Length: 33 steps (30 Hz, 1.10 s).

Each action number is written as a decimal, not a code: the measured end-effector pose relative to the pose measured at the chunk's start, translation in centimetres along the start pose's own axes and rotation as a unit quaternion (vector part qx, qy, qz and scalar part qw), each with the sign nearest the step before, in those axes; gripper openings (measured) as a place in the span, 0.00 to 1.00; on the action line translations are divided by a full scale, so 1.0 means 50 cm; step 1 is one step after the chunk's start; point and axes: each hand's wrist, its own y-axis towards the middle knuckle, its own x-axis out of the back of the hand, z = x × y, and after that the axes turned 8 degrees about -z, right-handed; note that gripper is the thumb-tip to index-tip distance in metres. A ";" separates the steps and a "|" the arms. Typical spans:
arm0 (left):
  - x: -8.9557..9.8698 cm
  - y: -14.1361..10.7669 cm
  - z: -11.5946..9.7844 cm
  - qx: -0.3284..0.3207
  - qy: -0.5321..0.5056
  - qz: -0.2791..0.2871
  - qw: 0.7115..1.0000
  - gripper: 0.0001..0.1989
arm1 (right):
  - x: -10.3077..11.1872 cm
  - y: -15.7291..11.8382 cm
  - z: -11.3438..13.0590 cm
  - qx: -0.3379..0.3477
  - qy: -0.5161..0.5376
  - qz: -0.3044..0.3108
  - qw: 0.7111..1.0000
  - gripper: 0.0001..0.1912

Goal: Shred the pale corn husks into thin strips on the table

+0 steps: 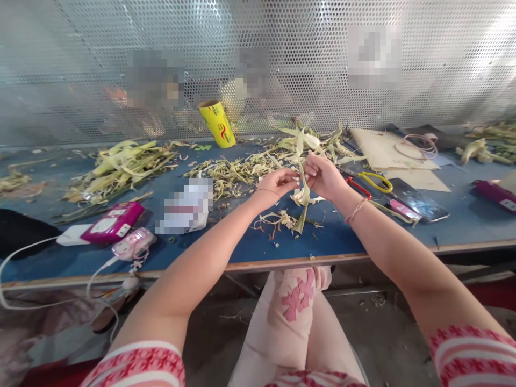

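Observation:
In the head view, a pale green, dried leafy plant stalk (302,212) stands nearly upright above the table. My right hand (324,176) pinches it around the middle, fingers closed. My left hand (278,188) meets it from the other side, fingers curled and tips together against the stalk; any small piece between them is too fine to make out. Below both hands lie pale peeled scraps (284,219) on the blue tabletop. Behind them spreads a heap of trimmed plant bits (237,174). Cutters with one red and one yellow handle (374,181) rest beside my right wrist.
A bundle of pale stalks (124,164) lies at left. Near it are a purple box-shaped device (115,221), a pink case (134,244) and white cables. A yellow wrap roll (218,124) leans by the perforated metal screen (306,70). A phone (421,200) and cardboard (387,148) lie right.

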 end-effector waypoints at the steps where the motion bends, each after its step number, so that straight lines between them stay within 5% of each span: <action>1: 0.000 0.000 0.001 0.015 -0.017 -0.002 1.000 0.07 | 0.001 0.000 -0.001 -0.002 -0.001 0.001 1.000 0.27; 9: 0.028 0.009 0.002 0.022 -0.130 -0.118 0.984 0.10 | 0.016 0.011 -0.003 0.014 0.018 0.006 1.000 0.13; 14: 0.033 0.006 -0.009 -0.017 -0.182 -0.143 0.973 0.12 | 0.019 0.018 -0.010 0.005 -0.005 0.020 1.000 0.09; 20: 0.029 -0.017 -0.042 -0.119 -0.160 -0.082 0.976 0.16 | 0.018 0.014 -0.016 0.006 -0.093 0.044 0.995 0.08; 24: 0.024 -0.027 -0.052 -0.111 -0.110 -0.027 0.987 0.15 | 0.026 0.016 -0.024 0.031 -0.149 0.070 0.986 0.10; 28: 0.022 -0.014 -0.037 -0.115 -0.032 -0.089 0.989 0.13 | 0.037 0.027 -0.031 0.107 -0.261 0.089 0.955 0.11; 33: 0.027 0.007 -0.012 -0.072 0.024 -0.148 0.986 0.11 | 0.037 0.032 -0.030 0.244 -0.402 0.079 0.879 0.07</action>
